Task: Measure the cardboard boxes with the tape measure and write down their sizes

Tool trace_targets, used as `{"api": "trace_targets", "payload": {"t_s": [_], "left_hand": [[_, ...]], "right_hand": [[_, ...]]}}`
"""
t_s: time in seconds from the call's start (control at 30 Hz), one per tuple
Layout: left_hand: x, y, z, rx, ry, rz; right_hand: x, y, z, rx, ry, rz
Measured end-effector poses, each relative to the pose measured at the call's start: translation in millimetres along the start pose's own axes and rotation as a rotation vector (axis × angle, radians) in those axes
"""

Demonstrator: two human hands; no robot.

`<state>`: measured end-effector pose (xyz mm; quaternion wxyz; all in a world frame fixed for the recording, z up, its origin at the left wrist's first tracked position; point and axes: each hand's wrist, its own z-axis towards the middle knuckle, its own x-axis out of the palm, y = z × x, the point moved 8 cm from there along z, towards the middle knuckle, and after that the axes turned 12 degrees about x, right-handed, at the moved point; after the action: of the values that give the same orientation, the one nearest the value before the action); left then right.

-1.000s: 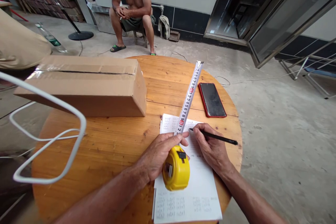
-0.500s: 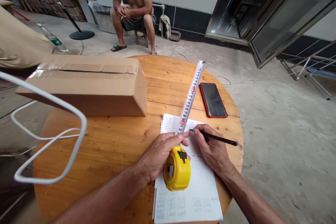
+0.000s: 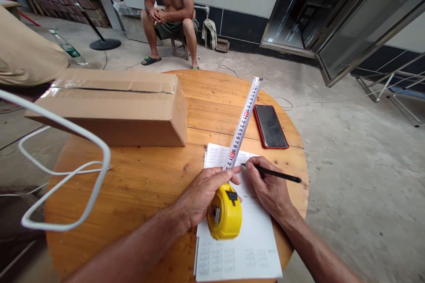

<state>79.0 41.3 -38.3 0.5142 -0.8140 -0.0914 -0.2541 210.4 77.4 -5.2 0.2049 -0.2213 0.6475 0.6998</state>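
A yellow tape measure (image 3: 226, 216) is in my left hand (image 3: 207, 188), its white numbered blade drawn out and pointing away past the paper's top edge. My left thumb presses on the blade near the case. My right hand (image 3: 270, 183) grips a black pen (image 3: 280, 174), whose tip is close to the left fingertips, over the paper. Under both hands lie sheets of white paper (image 3: 257, 239) with rows of handwritten figures. Part of the writing is hidden by the hands and tape measure.
A closed cardboard box (image 3: 109, 110) lies on the round wooden table (image 3: 156, 177), at its left. A phone in a red case (image 3: 271, 126) rests at the right edge. White looped tubing (image 3: 108, 159) crosses the left foreground. Beyond the table a person (image 3: 169, 4) sits on a stool.
Both hands keep their grips and places over the paper. The whole view has shifted very slightly; the tape's blade tip lies a little further right.
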Motion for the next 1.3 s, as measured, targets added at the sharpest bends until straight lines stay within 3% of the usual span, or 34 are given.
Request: {"api": "trace_targets", "payload": {"t_s": [0.2,1.3], "left_hand": [[0.8,-0.4,2.1,0.029,0.028,-0.027],[-0.1,1.3,1.5,-0.005,0.028,-0.057]], "right_hand": [[-9.3,-1.1,-1.3,0.003,-0.095,0.028],[-3.2,-4.3,-0.9,0.036,-0.03,0.083]]}}
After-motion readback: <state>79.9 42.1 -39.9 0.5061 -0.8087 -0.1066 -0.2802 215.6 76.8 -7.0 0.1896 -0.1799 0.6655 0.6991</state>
